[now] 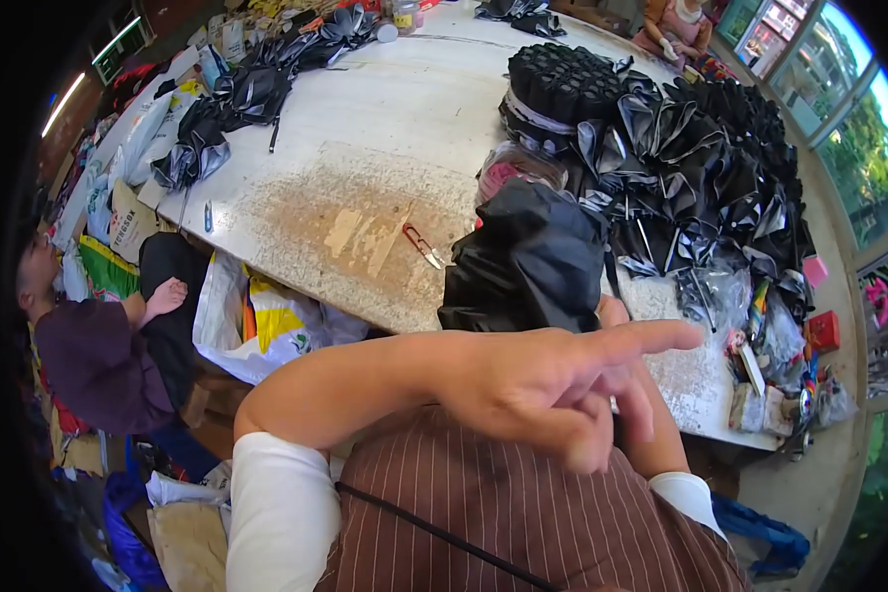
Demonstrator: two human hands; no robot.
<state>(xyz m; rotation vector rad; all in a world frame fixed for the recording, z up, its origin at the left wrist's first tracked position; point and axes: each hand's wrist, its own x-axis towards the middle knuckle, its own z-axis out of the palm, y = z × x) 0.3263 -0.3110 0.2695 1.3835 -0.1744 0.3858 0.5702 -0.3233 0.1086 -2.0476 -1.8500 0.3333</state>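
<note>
Your left hand [548, 385] crosses in front of your chest, its forefinger stretched out to the right and the other fingers [602, 434] curled loosely together on nothing. Your right forearm runs up behind it toward the black folded umbrella fabric [528, 261], which stands bunched at the near edge of the worktop [365, 148], just beyond that left hand. The right hand itself is hidden behind the left one and the fabric, so I cannot tell whether its fingers are apart or clamped on the cloth.

Right of the fabric lies a big heap of black-and-silver umbrella canopies [701, 168], and behind it a tied bundle of black handles [562, 84]. Left of the fabric, well within reach, a pair of red thread snips [422, 245] rests on the worn patch of the worktop. More canopies [237, 99] sit far to the left of the fabric, and another person [89, 345] sits low beside the worktop on that side.

By the look of it you are between pieces, with one canopy brought to the front and not yet spread. The next move seems to call for freeing your left hand from across your body and taking hold of the fabric's edge, minding that the snips are not swept off
</note>
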